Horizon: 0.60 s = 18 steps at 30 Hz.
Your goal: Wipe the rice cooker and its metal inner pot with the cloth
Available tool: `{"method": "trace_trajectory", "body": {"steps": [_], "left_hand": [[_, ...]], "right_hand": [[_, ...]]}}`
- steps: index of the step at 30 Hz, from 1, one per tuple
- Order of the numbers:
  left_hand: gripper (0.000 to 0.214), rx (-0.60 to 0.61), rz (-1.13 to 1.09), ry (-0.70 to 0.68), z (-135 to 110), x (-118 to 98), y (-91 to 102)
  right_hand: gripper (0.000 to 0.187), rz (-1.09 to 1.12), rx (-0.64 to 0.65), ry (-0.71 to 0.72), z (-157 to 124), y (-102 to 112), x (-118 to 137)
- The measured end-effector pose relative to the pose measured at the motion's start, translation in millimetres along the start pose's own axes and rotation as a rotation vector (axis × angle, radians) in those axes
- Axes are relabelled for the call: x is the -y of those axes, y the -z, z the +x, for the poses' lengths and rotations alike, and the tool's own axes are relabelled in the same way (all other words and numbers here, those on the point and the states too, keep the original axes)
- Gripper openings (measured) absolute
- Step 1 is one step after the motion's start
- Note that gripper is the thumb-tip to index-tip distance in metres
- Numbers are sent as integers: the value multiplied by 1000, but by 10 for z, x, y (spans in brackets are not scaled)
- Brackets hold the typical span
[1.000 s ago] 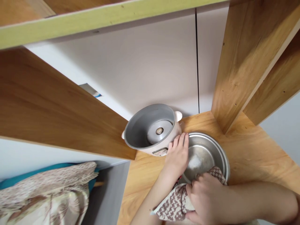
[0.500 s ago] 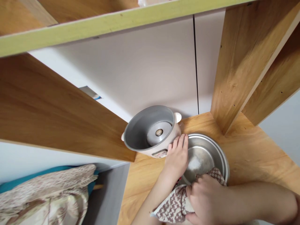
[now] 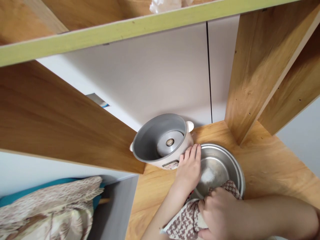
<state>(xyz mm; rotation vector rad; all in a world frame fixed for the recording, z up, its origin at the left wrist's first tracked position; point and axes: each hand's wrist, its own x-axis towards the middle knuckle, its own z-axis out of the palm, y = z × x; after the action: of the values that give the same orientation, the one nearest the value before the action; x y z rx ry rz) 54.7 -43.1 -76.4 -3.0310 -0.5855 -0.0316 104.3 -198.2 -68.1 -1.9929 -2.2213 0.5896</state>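
Note:
A round steel inner pot (image 3: pixel 225 160) sits on the wooden desk (image 3: pixel 270 166). My left hand (image 3: pixel 190 166) grips the pot's left rim, fingers curled over the edge. My right hand (image 3: pixel 220 213) is closed on a brown-and-white houndstooth cloth (image 3: pixel 186 223) and presses it against the pot's near inner wall. Just left of the pot stands the white rice cooker body (image 3: pixel 162 141), lidless, its grey heating plate showing.
A wooden shelf panel (image 3: pixel 57 120) juts over the desk's left side, and an upright wooden divider (image 3: pixel 252 66) stands at the right. A green-edged shelf (image 3: pixel 125 30) runs overhead. A patterned blanket (image 3: pixel 47 210) lies low at the left.
My right hand with the cloth has shifted slightly down and toward me along the pot wall. My left hand has stayed on the rim. The view has tipped down a little.

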Motion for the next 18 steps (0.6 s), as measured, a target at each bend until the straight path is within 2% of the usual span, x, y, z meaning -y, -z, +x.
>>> {"method": "trace_trajectory", "body": {"steps": [6,11,18], "left_hand": [[70,21,-6,14,3,-6,26],[69,16,-7,13,7,2,9],[68,1,1,2,2,6,5]], "right_hand": [[53,7,3,-26,16,-3,1],[52,10,37,19,16,17,-21],[56,-22,-25,-8,19,-41,10]]}}
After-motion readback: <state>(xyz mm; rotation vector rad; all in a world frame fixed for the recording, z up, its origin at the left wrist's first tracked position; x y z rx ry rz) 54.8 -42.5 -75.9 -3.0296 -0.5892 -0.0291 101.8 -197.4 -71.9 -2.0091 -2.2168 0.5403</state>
